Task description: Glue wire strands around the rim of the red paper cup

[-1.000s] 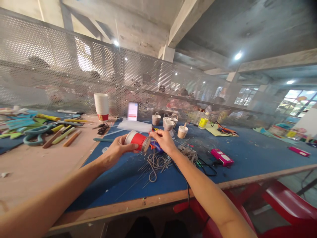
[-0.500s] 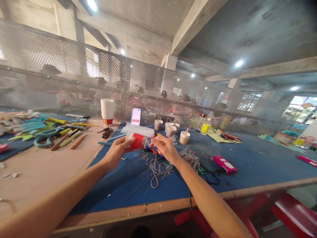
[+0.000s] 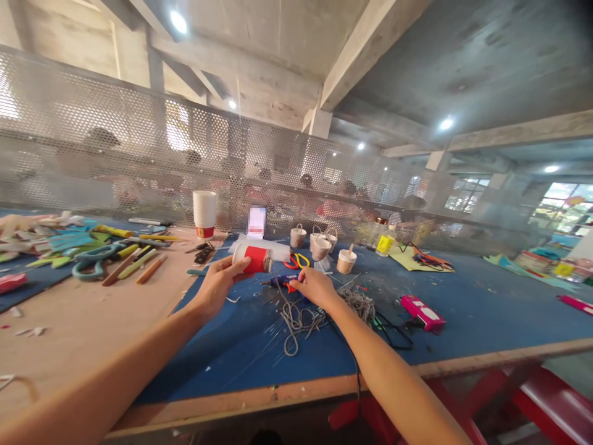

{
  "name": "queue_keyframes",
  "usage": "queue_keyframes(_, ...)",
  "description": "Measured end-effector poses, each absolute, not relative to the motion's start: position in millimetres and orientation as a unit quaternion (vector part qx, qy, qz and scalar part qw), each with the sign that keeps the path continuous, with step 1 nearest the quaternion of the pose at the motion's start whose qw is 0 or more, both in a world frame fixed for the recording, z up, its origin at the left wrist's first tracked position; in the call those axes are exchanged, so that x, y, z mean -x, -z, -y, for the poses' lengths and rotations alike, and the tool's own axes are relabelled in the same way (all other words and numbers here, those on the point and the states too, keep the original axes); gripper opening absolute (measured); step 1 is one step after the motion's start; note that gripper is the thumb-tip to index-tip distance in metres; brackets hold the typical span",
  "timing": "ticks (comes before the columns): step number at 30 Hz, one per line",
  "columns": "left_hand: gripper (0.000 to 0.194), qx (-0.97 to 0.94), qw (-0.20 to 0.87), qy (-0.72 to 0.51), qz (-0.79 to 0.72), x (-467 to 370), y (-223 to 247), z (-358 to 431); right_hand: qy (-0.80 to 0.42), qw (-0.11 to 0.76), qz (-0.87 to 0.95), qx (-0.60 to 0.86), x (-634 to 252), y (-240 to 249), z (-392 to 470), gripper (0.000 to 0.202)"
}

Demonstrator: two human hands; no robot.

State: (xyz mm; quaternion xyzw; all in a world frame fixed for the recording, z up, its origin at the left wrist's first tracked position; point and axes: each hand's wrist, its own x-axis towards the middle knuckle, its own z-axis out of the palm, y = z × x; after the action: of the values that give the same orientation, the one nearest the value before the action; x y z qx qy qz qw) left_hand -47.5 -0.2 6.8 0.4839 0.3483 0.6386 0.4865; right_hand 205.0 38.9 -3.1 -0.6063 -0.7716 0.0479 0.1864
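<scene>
A perforated metal partition point(image 3: 139, 136) lines the workbench's point(image 3: 486, 309) far side. Concrete beams point(image 3: 364, 59) cross the ceiling point(image 3: 491, 80) among lit lamps point(image 3: 446, 124). Multi-paned windows point(image 3: 553, 201) glow far right; a red seat point(image 3: 556, 395) stands near right.

A worktable point(image 3: 92, 318), partly covered by a blue mat point(image 3: 231, 355), bears a tangle of gray cord point(image 3: 361, 303), small cups with loop handles point(image 3: 320, 250), a cup holding a wooden stick point(image 3: 346, 262), a yellow-labeled bottle point(image 3: 384, 245) and a bright pink box point(image 3: 422, 312). At left, a stack of paper cups point(image 3: 204, 213) stands on bare board, well apart from teal-handled scissors point(image 3: 106, 251).
</scene>
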Motion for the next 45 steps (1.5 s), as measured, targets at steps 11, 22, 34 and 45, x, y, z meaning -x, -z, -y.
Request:
queue_keyframes(11,0.03,-0.465,0.502,-0.649,-0.332,49,-7,1,-0.031,0.172,0.748,0.64,-200,0,-34,0.036)
queue_keyframes(22,0.029,-0.455,0.486,-0.667,-0.336,48,-12,2,-0.206,0.529,0.664,0.486,-220,-25,-33,0.037)
queue_keyframes(34,0.035,-0.46,0.47,-0.669,-0.346,49,-11,2,-0.327,0.534,0.694,0.356,-201,-32,-6,0.039)
queue_keyframes(45,0.04,-0.456,0.489,-0.655,-0.352,46,-8,4,-0.145,0.491,0.782,0.357,-203,-7,5,0.035)
